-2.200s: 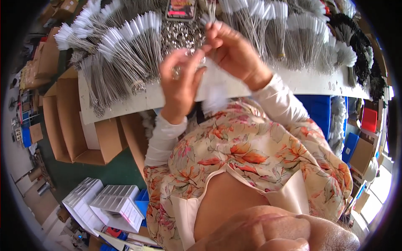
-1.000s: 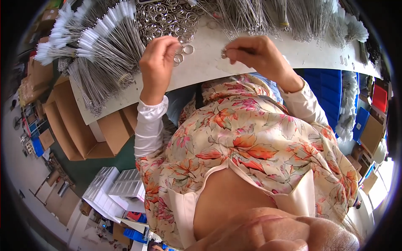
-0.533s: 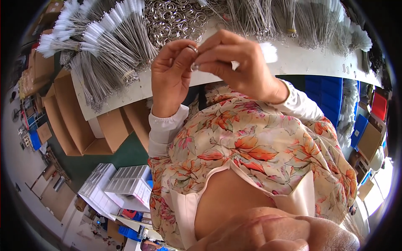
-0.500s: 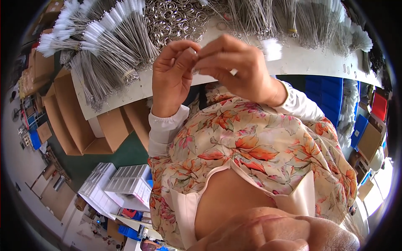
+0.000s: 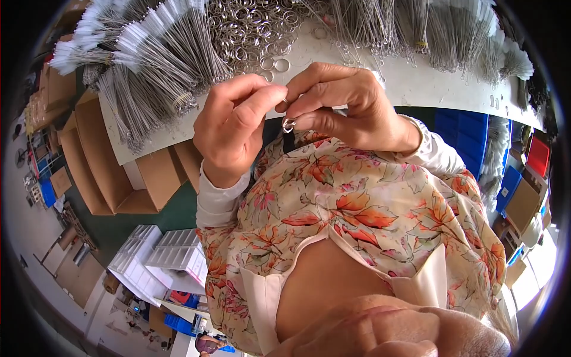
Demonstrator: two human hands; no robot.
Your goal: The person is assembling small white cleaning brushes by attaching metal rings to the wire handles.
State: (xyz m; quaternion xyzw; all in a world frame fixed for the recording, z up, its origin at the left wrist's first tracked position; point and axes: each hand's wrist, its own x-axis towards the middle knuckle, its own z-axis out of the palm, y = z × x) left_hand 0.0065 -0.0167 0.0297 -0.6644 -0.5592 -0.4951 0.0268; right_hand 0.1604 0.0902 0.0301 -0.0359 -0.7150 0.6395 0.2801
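Observation:
My left hand (image 5: 237, 122) is closed in a pinch, its thumb and forefinger meeting my right fingertips in front of my chest, just off the table's near edge. What its fingertips hold is hidden. My right hand (image 5: 352, 107) is bent round, also pinching. A small shiny metal ring (image 5: 288, 125) shows at the tip of its thumb, perhaps with another loop on it. Beyond both hands lies a heap of loose metal rings (image 5: 253, 30), with a few stray ones at its near side. Behind my right hand, a bit of white bristle shows on the table.
Bundles of wire-handled brushes with white bristles (image 5: 156, 65) cover the white table (image 5: 458, 89) at left; more wire bundles (image 5: 443, 41) lie at right. Open cardboard boxes (image 5: 113, 172) stand below the left edge, near white plastic drawers (image 5: 172, 250). Blue bins (image 5: 458, 143) stand at right.
My hands have come slightly nearer my body. My left hand has turned, its fingers now folded over into the pinch. The metal ring now shows plainly below my right thumb.

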